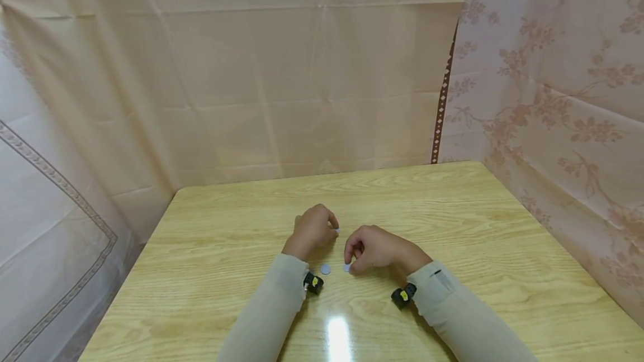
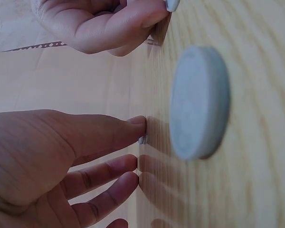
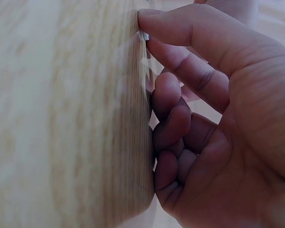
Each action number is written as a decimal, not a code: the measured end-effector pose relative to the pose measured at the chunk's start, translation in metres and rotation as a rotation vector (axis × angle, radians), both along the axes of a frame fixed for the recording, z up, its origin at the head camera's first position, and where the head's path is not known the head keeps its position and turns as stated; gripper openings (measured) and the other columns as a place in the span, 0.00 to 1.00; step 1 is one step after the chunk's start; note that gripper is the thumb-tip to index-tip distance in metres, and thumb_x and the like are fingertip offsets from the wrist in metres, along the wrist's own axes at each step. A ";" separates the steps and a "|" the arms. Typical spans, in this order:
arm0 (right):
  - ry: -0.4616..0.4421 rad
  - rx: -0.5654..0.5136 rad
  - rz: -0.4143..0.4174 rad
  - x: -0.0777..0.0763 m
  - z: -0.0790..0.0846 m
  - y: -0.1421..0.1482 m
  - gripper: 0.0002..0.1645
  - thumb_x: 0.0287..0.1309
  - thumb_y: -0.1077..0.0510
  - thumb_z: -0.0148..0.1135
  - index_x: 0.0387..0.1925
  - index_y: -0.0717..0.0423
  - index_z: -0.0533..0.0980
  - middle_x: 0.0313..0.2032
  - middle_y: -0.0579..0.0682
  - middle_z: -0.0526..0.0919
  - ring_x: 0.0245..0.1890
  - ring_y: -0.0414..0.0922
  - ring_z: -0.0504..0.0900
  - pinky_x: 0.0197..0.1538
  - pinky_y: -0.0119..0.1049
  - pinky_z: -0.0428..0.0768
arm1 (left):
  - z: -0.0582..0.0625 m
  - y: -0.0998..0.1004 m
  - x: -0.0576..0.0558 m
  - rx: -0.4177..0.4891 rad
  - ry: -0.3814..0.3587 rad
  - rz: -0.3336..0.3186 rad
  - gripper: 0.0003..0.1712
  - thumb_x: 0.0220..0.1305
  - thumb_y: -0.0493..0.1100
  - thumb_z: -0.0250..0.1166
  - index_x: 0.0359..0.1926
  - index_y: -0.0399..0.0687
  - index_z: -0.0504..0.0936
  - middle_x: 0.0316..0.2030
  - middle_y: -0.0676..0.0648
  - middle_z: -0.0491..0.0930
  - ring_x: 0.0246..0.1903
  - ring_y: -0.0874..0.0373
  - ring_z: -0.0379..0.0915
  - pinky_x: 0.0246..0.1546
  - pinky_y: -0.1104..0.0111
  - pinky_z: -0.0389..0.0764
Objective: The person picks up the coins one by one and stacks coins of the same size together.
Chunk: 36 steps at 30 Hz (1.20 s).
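Note:
Three small pale discs are in the head view. One pale disc (image 1: 325,268) rests on the table between the two wrists; close up in the left wrist view the same disc (image 2: 194,102) has a thick rim. My left hand (image 1: 314,229) reaches farther out and pinches a second disc (image 1: 337,230), of which only a sliver (image 2: 141,140) shows below the thumb. Nearer to me, my right hand (image 1: 378,247) pinches a third disc (image 1: 346,267) at the tabletop between thumb and index finger. Its other fingers (image 3: 167,92) are curled against the wood, and they hide part of that disc.
The discs and hands are on a wood-grain table (image 1: 226,228). Beige cloth (image 1: 302,88) hangs behind its far edge, with flower-patterned cloth (image 1: 563,99) on the right and pale cloth (image 1: 45,211) on the left. A black wrist camera (image 1: 314,282) sits on each cuff.

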State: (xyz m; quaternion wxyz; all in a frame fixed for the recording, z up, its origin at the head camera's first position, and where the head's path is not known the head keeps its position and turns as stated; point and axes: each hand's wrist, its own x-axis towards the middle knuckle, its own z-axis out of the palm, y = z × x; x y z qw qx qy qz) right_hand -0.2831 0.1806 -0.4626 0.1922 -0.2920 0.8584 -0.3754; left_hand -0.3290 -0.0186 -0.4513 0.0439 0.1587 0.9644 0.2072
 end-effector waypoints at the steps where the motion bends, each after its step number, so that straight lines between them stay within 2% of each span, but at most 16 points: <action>1: 0.000 0.000 0.000 0.000 0.000 0.000 0.08 0.52 0.60 0.78 0.31 0.44 0.86 0.20 0.42 0.77 0.21 0.36 0.71 0.27 0.30 0.70 | 0.000 0.000 0.000 -0.001 0.000 0.002 0.02 0.60 0.46 0.76 0.32 0.59 0.90 0.45 0.55 0.87 0.48 0.54 0.80 0.51 0.47 0.71; 14: -0.009 -0.011 -0.002 -0.001 0.000 0.000 0.08 0.52 0.61 0.78 0.31 0.44 0.87 0.21 0.43 0.78 0.21 0.36 0.71 0.27 0.30 0.70 | 0.001 -0.002 0.001 -0.032 0.033 -0.009 0.09 0.58 0.48 0.77 0.24 0.59 0.86 0.34 0.57 0.83 0.36 0.58 0.76 0.47 0.52 0.78; 18: -0.009 -0.015 0.001 -0.001 0.000 0.000 0.08 0.52 0.60 0.79 0.31 0.45 0.87 0.21 0.43 0.78 0.22 0.36 0.71 0.28 0.30 0.71 | 0.002 -0.003 0.001 0.004 0.014 -0.019 0.10 0.59 0.49 0.77 0.24 0.58 0.86 0.33 0.57 0.82 0.33 0.59 0.75 0.43 0.55 0.79; 24: -0.007 -0.015 0.008 -0.001 -0.001 0.000 0.08 0.52 0.60 0.78 0.32 0.45 0.87 0.21 0.43 0.79 0.22 0.36 0.71 0.28 0.29 0.71 | 0.005 -0.004 0.002 0.092 -0.018 -0.024 0.09 0.59 0.48 0.76 0.24 0.56 0.86 0.35 0.55 0.82 0.27 0.60 0.75 0.28 0.65 0.78; 30: 0.002 0.005 -0.002 0.000 0.000 0.000 0.07 0.52 0.59 0.79 0.31 0.44 0.87 0.21 0.42 0.79 0.21 0.36 0.71 0.27 0.30 0.71 | 0.013 -0.001 0.006 0.197 -0.018 -0.064 0.06 0.58 0.47 0.75 0.26 0.56 0.87 0.38 0.53 0.84 0.16 0.62 0.67 0.17 0.70 0.70; 33: 0.002 0.007 -0.002 0.001 0.001 0.000 0.07 0.52 0.59 0.78 0.32 0.44 0.87 0.21 0.42 0.79 0.21 0.36 0.71 0.27 0.30 0.71 | 0.018 0.000 0.009 0.218 -0.008 -0.067 0.05 0.58 0.47 0.74 0.27 0.57 0.87 0.40 0.51 0.83 0.14 0.63 0.64 0.15 0.71 0.67; 36: 0.007 0.011 0.001 0.001 0.001 0.000 0.07 0.52 0.59 0.78 0.32 0.45 0.87 0.21 0.42 0.79 0.21 0.36 0.71 0.27 0.30 0.71 | 0.021 0.001 0.013 0.221 0.002 -0.071 0.05 0.57 0.47 0.75 0.27 0.57 0.87 0.46 0.50 0.82 0.16 0.62 0.65 0.17 0.71 0.68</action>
